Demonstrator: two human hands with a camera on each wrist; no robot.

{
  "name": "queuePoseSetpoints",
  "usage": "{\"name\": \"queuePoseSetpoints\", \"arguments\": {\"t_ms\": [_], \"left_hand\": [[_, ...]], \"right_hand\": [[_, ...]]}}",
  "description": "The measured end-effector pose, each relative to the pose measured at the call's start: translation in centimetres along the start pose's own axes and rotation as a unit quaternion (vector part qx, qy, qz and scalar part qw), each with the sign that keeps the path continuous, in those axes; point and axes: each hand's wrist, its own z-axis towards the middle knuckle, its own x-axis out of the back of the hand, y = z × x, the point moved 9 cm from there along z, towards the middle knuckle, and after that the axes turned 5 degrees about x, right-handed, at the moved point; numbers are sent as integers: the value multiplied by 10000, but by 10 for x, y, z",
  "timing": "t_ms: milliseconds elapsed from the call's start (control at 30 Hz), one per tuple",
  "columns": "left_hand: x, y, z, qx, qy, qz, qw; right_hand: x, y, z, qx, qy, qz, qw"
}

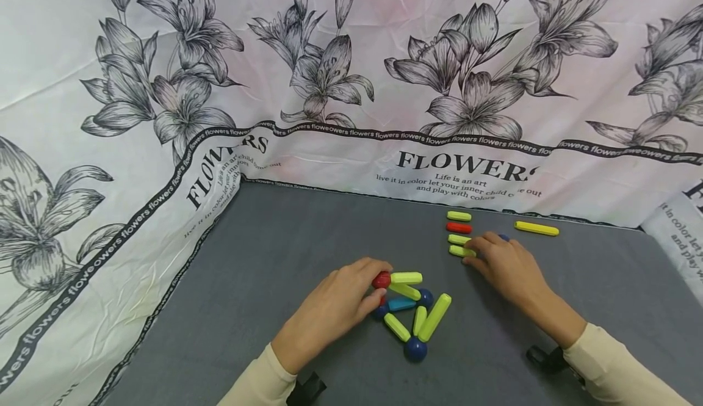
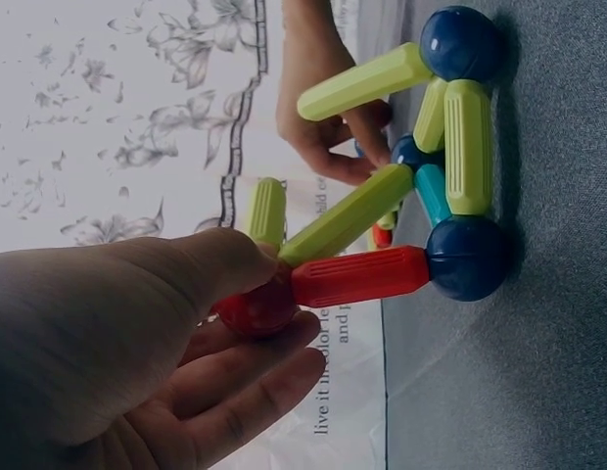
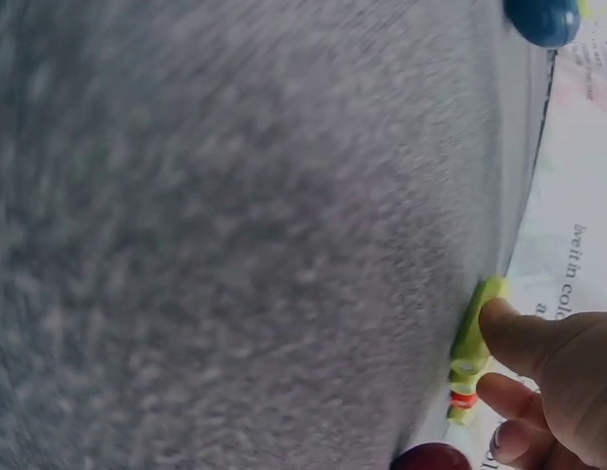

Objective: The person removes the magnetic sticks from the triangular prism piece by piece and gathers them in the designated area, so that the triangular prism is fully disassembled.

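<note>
My left hand (image 1: pixel 332 305) grips a red ball (image 1: pixel 381 280) between thumb and fingers. From that ball run two yellow-green sticks and, in the left wrist view, a red stick (image 2: pixel 362 277) down to a dark blue ball (image 2: pixel 467 258). Blue balls at the base are linked by a blue stick (image 1: pixel 402 304) and yellow-green ones; a longer yellow-green stick (image 1: pixel 436 317) slants up from the front blue ball (image 1: pixel 415 349). At the row of loose sticks, my right hand (image 1: pixel 511 271) pinches the end of the nearest yellow-green stick (image 1: pixel 460 251).
Further back in the row lie a red stick (image 1: pixel 459 228) and two yellow-green ones. A yellow stick (image 1: pixel 536 228) is to their right. Partly behind the right hand sits a blue ball (image 1: pixel 503 237). Flower-printed cloth (image 1: pixel 329 155) borders the grey table (image 1: pixel 285 229) at the back and left.
</note>
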Motion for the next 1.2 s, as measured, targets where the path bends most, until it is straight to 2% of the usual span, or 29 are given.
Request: {"name": "queuePoseSetpoints", "arguments": {"t_ms": [167,400,667,867,1000,1200], "left_hand": [[-2,0,1,61,-69,-18,10000],[-3,-2,-1,87,-72,20,9999],[-1,-1,0,24,15,40,10000],[-3,-2,0,34,-69,-104,9999],[-4,-3,0,94,-91,-79,9999],[-4,-4,1,146,-101,-99,9998]], "right_hand": [[6,-4,-1,29,57,-95,9999],[1,-9,1,217,-56,-239,9995],[2,-8,2,330,173,-195,9991],[6,-11,4,265,66,-157,9995],[18,-25,9,261,18,86,9996],[35,-64,16,608,-69,755,9953]]}}
